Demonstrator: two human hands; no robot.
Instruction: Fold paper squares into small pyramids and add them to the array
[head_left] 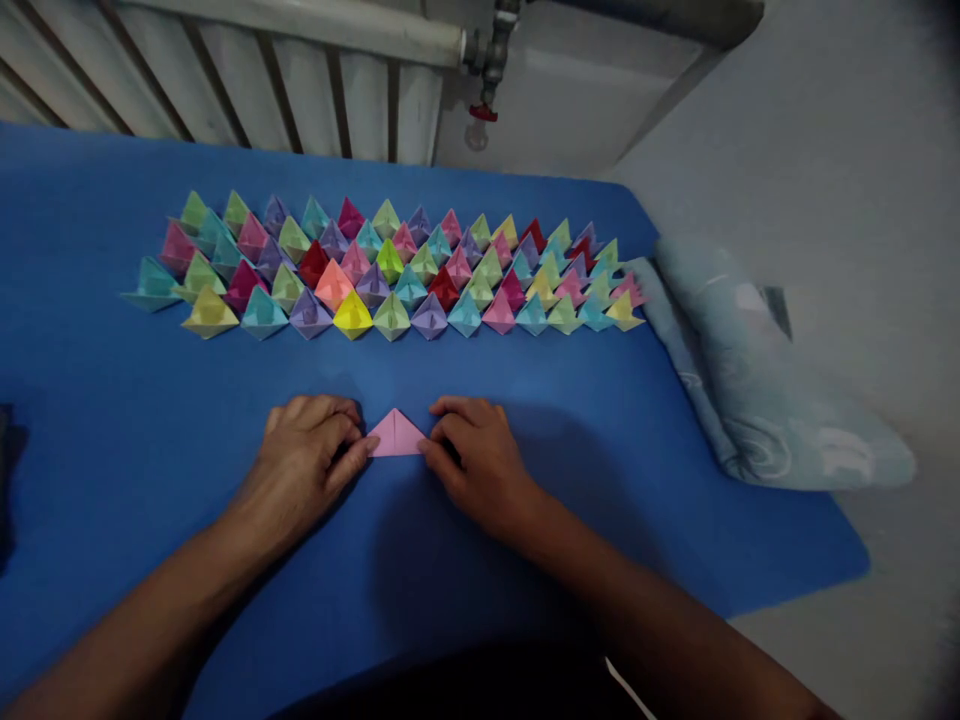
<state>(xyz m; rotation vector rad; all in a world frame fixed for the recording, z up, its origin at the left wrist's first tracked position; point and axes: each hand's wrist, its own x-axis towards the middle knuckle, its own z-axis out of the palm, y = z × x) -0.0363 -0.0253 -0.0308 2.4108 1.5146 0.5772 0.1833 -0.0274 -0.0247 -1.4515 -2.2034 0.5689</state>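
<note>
A small pink paper (395, 435), folded into a triangle with a crease down its middle, lies point away from me on the blue surface. My left hand (313, 440) grips its left corner, thumb on top and fingers curled. At the right corner, my right hand (476, 455) pinches the paper between thumb and curled fingers. Beyond both hands stand several rows of folded paper boats (391, 318) in many colours, among them a bright yellow boat (352, 316) and a teal boat (152, 284) at the left end.
The blue surface (225, 620) runs under everything. A folded pale blue-green blanket (772, 380) lies at the right against the wall. A white radiator (292, 85) with a red-handled valve (484, 112) stands behind. Something dark (6, 480) shows at the left edge.
</note>
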